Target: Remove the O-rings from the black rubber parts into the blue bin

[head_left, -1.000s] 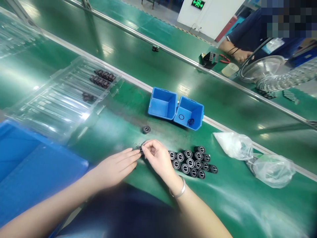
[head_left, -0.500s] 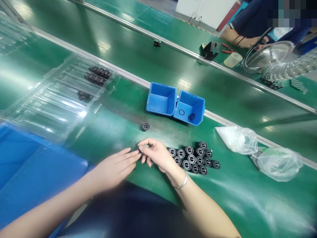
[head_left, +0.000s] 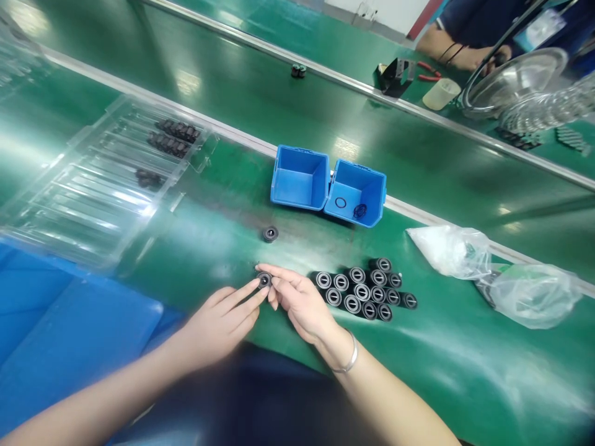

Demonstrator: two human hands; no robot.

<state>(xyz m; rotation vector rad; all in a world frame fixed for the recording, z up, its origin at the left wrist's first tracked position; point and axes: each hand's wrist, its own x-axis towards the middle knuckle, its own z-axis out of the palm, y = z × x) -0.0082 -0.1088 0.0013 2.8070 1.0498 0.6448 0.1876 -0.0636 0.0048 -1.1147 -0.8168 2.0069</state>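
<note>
A black round part (head_left: pixel 264 280) with a ringed top is held at the fingertips of both hands, above the green tabletop. My left hand (head_left: pixel 225 319) grips it from the left with its fingers stretched forward. From the other side, the thumb and fingers of my right hand (head_left: pixel 300 300) close round it. One similar black part (head_left: pixel 270 233) stands alone just beyond my hands. To the right of my right hand, several black cylinders (head_left: pixel 361 292) with slotted tops stand in a tight group.
Two blue bins (head_left: pixel 300 179) sit side by side ahead, the right one holding black rings (head_left: pixel 359 211). A clear tray (head_left: pixel 93 192) with dark parts lies left, above a blue crate (head_left: pixel 79 334). Plastic bags (head_left: pixel 530 297) lie right. A co-worker's hand (head_left: pixel 478 59) shows across the bench.
The round part between my fingers now shows its ringed top, where it was mostly hidden before. My right index finger has stretched out along its far side. The view has shifted slightly.
</note>
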